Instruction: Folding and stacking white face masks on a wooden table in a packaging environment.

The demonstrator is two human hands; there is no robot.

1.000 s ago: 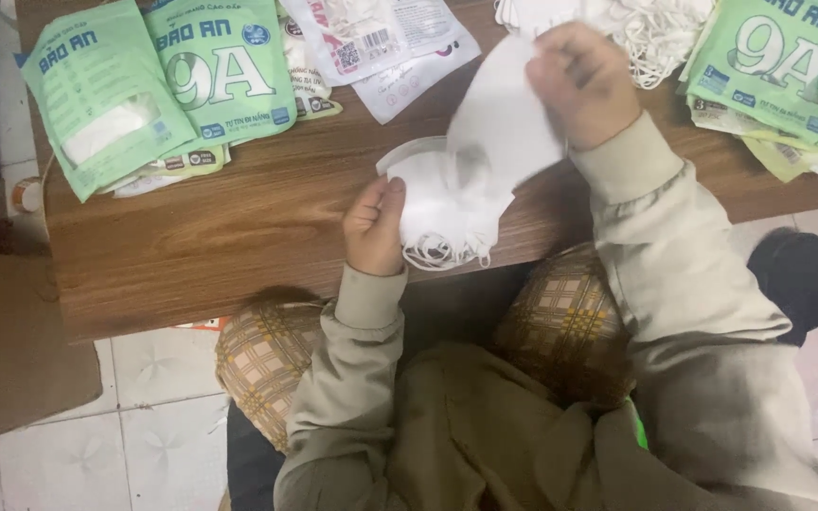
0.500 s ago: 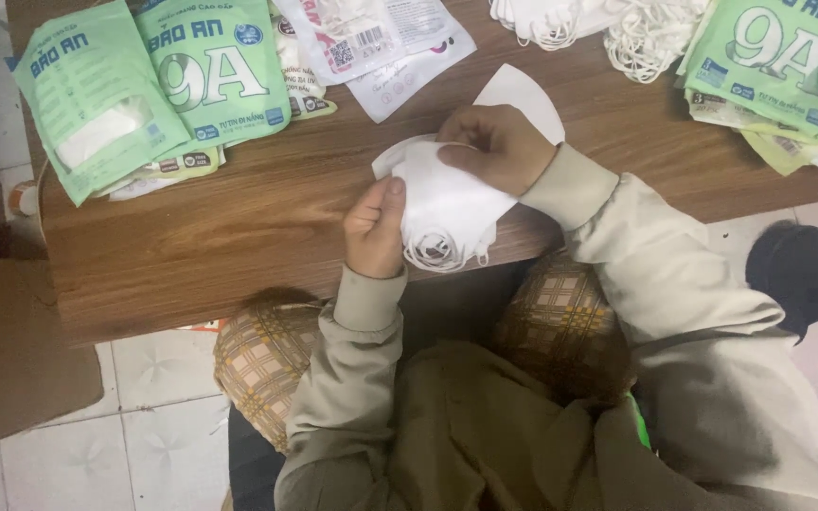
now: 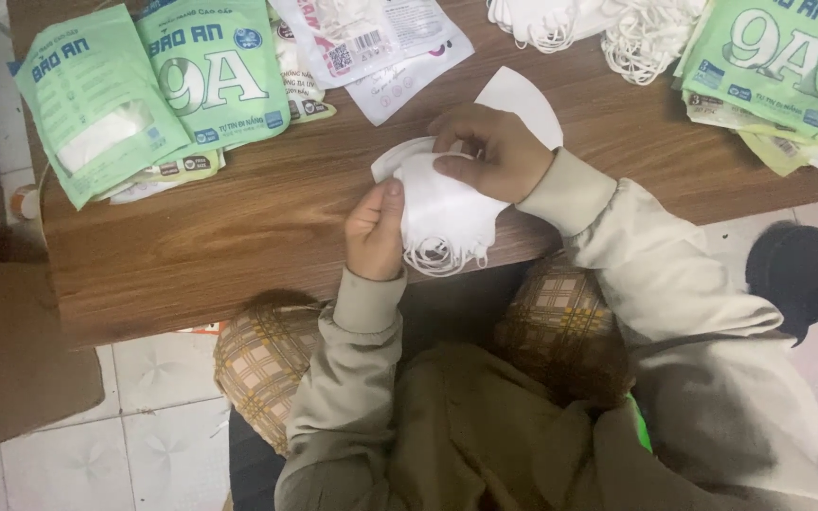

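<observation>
At the centre of the frame, a small stack of white fabric face masks [image 3: 442,213] lies at the near edge of the brown wooden bench [image 3: 239,227], its ear loops hanging over the edge. The left hand [image 3: 376,232] pinches the stack's left side, thumb on top. The right hand [image 3: 489,151] rests on the stack's upper part, fingers curled and pressing down. A white paper sheet [image 3: 527,99] lies just behind that hand. Green printed packets [image 3: 158,85] lie at upper left, more green packets [image 3: 783,61] at upper right, and loose white masks [image 3: 598,24] at the top.
</observation>
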